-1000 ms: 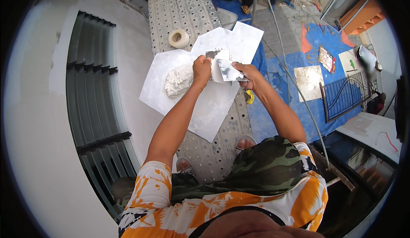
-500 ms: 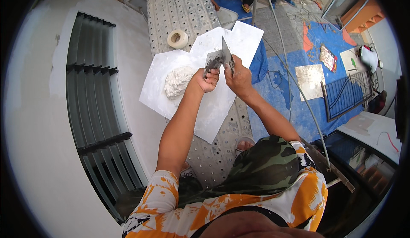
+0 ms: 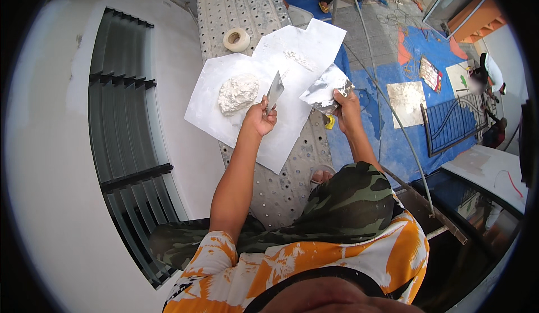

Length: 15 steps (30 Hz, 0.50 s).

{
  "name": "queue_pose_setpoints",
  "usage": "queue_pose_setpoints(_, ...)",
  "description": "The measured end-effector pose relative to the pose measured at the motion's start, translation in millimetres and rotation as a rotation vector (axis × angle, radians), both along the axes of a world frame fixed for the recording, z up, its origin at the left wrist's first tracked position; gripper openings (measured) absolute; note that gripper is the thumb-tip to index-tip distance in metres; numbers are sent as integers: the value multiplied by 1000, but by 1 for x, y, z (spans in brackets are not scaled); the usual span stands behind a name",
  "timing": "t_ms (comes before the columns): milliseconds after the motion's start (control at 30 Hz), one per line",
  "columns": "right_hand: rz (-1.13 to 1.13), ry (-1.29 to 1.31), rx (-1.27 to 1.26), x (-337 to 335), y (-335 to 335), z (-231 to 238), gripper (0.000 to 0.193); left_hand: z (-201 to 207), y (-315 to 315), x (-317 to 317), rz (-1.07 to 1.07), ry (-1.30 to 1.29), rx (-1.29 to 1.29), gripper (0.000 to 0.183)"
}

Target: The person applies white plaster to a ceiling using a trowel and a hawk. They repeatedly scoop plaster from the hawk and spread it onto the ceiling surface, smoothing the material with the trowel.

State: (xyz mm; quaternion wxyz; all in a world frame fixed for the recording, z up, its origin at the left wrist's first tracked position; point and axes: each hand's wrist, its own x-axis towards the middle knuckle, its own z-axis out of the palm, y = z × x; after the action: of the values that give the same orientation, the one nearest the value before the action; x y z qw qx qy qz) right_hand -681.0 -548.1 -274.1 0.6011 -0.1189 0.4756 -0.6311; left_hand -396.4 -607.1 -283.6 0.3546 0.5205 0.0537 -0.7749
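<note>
My left hand (image 3: 260, 120) is closed on a scraper (image 3: 275, 90) whose thin metal blade points up and away, above the white board. To the right, my right hand (image 3: 349, 109) grips a broad scraper blade (image 3: 325, 87), its shiny face turned up and smeared with white patches. That blade hangs over the board's right edge, apart from the left scraper. A heap of white putty (image 3: 238, 93) rests on the white board (image 3: 210, 125), just beyond and left of my left hand. Small putty crumbs (image 3: 298, 60) lie on the board's far part.
The board lies on a perforated metal plank (image 3: 269, 203). Near its far edge is a roll of tape (image 3: 236, 40). A louvred window (image 3: 126, 139) lines the wall at left. Scaffold poles (image 3: 401, 127) stand at right, above a blue sheet (image 3: 359, 139). Other people work beyond.
My hands have drawn apart. The right one moved right and turned its blade face-up; the left one shifted slightly nearer and left. Crumbs now show on the board's far part.
</note>
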Motion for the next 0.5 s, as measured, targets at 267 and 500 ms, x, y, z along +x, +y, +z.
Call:
queue_pose_setpoints(267,-120,-135,43,-22,76,-8,25,-24,25,-50,-264,-426,-369,8)
queue_pose_setpoints(500,-69,-150,235,10,92,-28,25,-63,22,-52,-275,-629,-345,43)
